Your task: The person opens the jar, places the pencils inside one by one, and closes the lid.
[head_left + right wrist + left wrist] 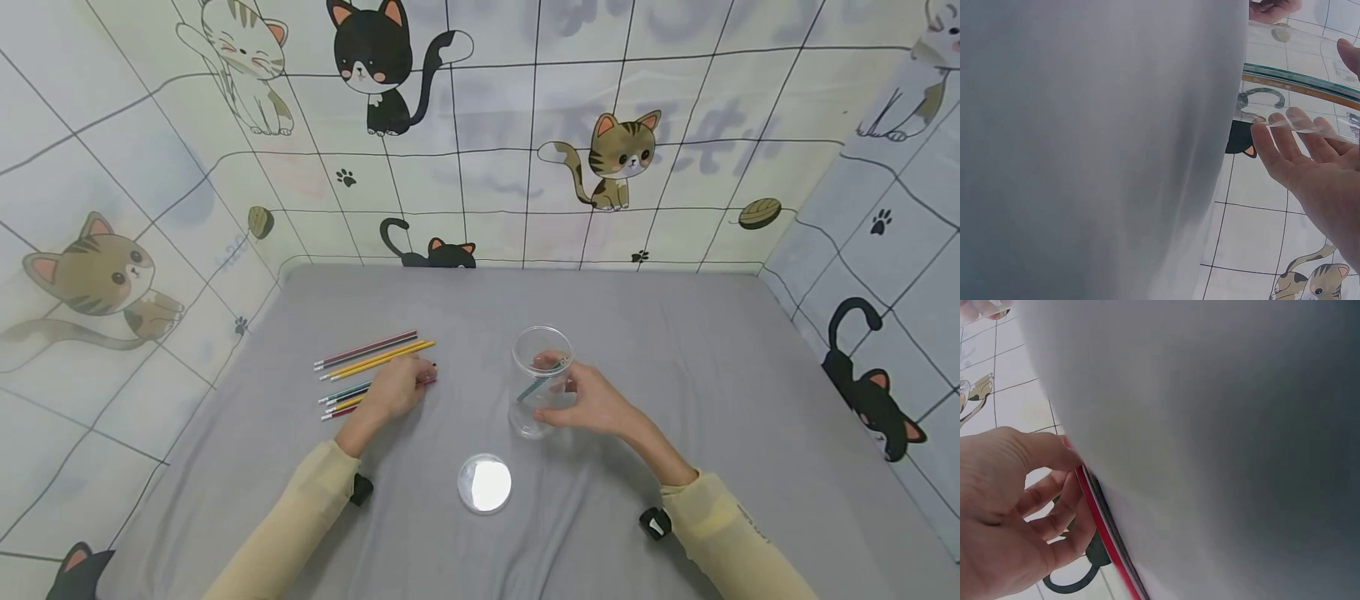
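On the left of the grey cloth, my left hand [395, 387] reaches over the nearer group of pencils [347, 394], coloured teal, black, yellow and red. In the left wrist view, its thumb and fingertips pinch a red pencil [1105, 534] near one end, with a dark pencil close beside it. My right hand [600, 404] grips the clear cylindrical jar [522, 404] from the right, fingers behind and thumb in front. A teal pencil [534, 387] leans inside the upright jar. The right wrist view shows an orange-brown strip [1272, 82] beside the teal pencil.
A second group of pencils [375, 357], dark red, black and yellow, lies beyond my left hand. Nearer me than the jar is a round clear lid [485, 484], flat on the grey cloth [637, 325]. Cat-printed walls [495, 183] enclose the back and sides.
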`<act>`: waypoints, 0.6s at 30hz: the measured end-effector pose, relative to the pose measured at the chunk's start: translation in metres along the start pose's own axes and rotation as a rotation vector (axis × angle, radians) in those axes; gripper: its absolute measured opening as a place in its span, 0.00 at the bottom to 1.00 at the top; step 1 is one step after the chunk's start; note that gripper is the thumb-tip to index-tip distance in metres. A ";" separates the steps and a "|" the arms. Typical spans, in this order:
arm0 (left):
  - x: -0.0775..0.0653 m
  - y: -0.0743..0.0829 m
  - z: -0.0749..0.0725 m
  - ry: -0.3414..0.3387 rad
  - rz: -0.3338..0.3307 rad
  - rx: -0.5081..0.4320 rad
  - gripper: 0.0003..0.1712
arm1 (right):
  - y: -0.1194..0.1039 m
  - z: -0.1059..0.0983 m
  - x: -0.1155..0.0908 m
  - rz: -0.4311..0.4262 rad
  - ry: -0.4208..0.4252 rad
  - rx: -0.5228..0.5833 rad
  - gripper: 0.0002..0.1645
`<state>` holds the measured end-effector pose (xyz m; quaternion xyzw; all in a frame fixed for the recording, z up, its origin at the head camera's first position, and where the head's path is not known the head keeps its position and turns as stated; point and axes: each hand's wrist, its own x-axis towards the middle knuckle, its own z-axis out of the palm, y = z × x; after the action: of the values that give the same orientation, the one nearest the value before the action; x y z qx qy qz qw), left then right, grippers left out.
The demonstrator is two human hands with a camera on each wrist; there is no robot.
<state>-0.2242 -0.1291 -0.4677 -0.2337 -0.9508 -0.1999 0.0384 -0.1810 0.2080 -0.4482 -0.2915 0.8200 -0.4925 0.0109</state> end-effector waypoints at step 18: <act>-0.001 0.008 -0.022 0.138 0.167 -0.102 0.15 | -0.003 0.000 0.001 0.009 -0.007 0.001 0.43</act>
<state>-0.2200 -0.1315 -0.4445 -0.2995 -0.9116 -0.2598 0.1084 -0.1804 0.2065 -0.4455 -0.2895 0.8211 -0.4916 0.0161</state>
